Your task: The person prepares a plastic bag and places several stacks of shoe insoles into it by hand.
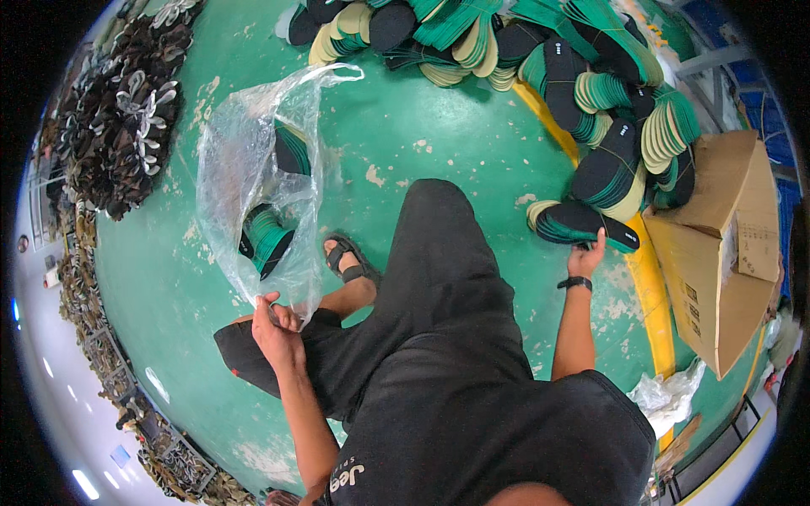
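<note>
Insole bundle (574, 223) lies left to right beside the heap (606, 160), its near side clasped by fingers of the nearer right hand (585, 258); the left hand (278, 332), well apart, pinches the clear bag (236, 160)

Between the transparent bag (228, 160) and the heaped insoles (612, 162), a wide stretch of green floor (384, 139) leaves a hand room to pass, though the person's raised knee (439, 211) juts into its near side. At the left hand (277, 327), the bag's film bars the way forward, with two insole bundles (270, 240) showing through it and a sandalled foot (346, 260) near on the right. Bare floor separates the right hand (588, 253) from the knee; the heap blocks ahead, and the cardboard box (696, 270) walls off its right
</note>
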